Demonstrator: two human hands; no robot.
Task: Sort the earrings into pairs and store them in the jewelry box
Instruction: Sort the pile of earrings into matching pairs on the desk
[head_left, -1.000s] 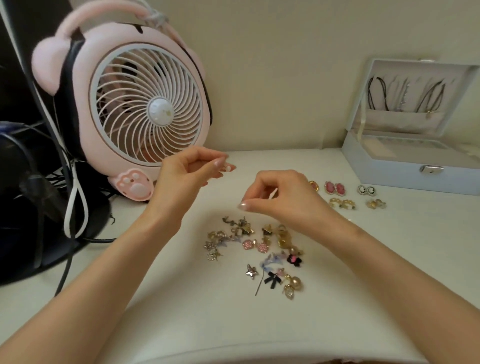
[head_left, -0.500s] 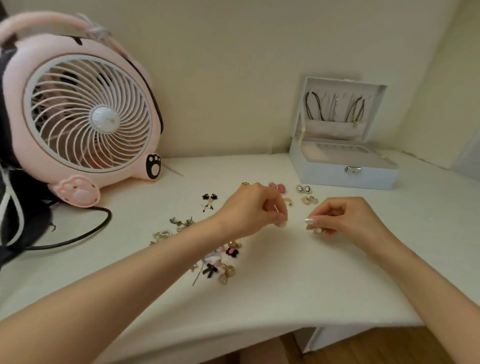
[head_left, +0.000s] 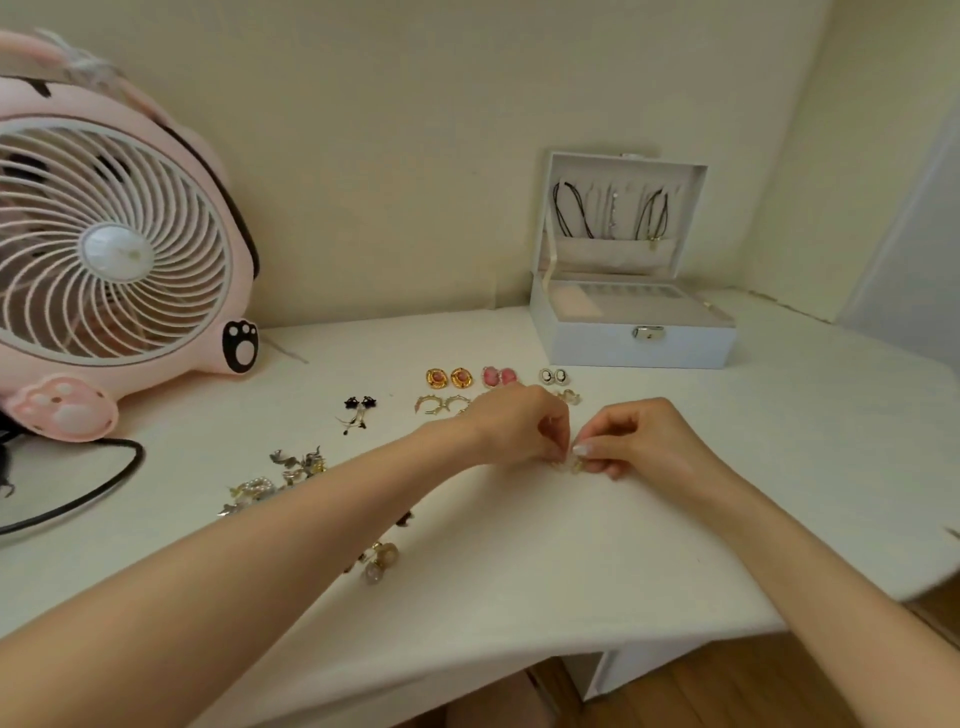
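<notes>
White desk top (head_left: 519, 571) carries everything. The pink fan (head_left: 114, 260) stands far left of the jewelry box (head_left: 631, 343), which sits open at the back; whether its tray holds any earrings cannot be told.

A second ago both hands were raised over the unsorted heap (head_left: 280, 478), well to the left and in front of the box. Half a second ago they had lowered but were apart. Now the left hand (head_left: 514, 426) and right hand (head_left: 639, 441) meet fingertip to fingertip on the desk, just in front of the box. The fingers of both are curled and pinch small gold earrings (head_left: 566, 465) at the surface.

Finding: a matched pair is being set down beside those already laid out before the box: orange-gold studs (head_left: 448, 378), pink studs (head_left: 500, 376) and cameo studs (head_left: 552, 375). Sorting is partly done, and storing appears not yet begun.
</notes>
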